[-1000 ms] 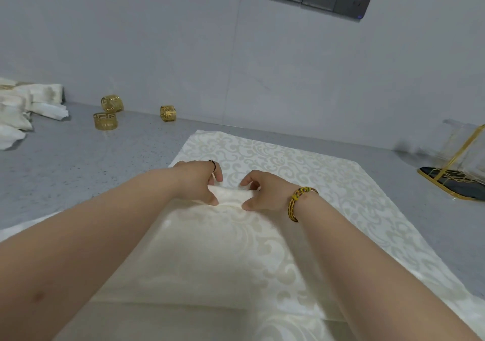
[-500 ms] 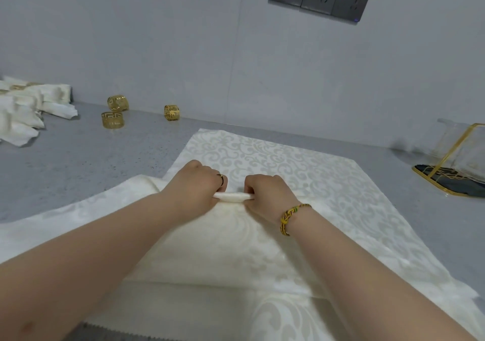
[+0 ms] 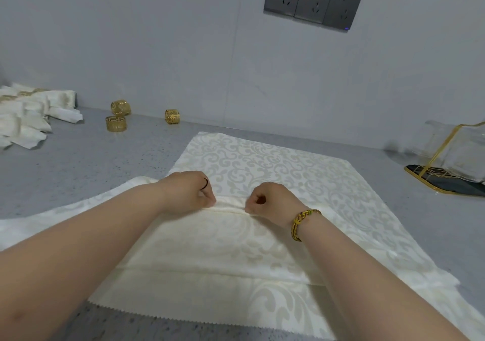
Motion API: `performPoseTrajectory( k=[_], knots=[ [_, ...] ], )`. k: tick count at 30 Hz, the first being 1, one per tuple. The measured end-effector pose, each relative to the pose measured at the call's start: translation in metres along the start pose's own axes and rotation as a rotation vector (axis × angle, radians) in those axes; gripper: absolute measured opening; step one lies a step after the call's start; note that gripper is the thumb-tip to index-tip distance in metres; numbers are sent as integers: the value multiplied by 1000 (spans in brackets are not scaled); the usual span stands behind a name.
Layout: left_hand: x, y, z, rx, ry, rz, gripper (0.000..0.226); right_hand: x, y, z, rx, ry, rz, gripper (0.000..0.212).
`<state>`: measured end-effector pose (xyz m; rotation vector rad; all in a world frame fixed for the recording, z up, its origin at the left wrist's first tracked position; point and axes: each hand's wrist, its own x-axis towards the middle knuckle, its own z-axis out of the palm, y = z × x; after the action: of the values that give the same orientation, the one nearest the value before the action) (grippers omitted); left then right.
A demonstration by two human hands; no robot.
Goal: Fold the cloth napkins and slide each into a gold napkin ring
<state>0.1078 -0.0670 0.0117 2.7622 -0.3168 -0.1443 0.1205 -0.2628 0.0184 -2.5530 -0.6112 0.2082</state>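
pinching a pleat into the cream damask cloth napkin (image 3: 275, 162)
left hand (image 3: 189, 191) and right hand (image 3: 270, 201), fingers (image 3: 207, 199) curled and pinching a raised fold mid-cloth. it's spread on the grey speckled tabletop (image 3: 78, 162), three gold openwork napkin rings (image 3: 116, 123) far back left.

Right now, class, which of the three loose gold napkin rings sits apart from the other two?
The rightmost ring, alone by the wall; the back-left ring and front-left ring sit together.

Pale grey wall (image 3: 157, 38), three dark sockets (image 3: 313, 2), speckled grey countertop (image 3: 78, 172).
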Motion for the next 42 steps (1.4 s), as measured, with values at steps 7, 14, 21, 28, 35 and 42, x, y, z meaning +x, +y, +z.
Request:
performPoseTrajectory(
  k=[7, 14, 21, 28, 35, 42],
  knots=[
    [11, 5, -7, -3, -39, -48, 34, 10, -11, -14, -240, -126, 99, 36],
    [13, 13, -11, 109, -34, -18, 16, 12, -24, -15, -388, -155, 23, 19],
    [-19, 6, 8, 134, 335, 161, 11, -10, -14, 1, -489, 44, -191, 14],
    [-39, 9, 15, 275, 293, 231, 29, -34, -7, 14, -435, 34, -212, 25],
    [-44, 5, 3, 3, -16, 10, 19, -42, -13, -3, -74, -88, -37, 13],
    [-31, 12, -5, -53, -79, -72, 45, -23, -26, -10, -214, -249, 103, 36]
  ],
)
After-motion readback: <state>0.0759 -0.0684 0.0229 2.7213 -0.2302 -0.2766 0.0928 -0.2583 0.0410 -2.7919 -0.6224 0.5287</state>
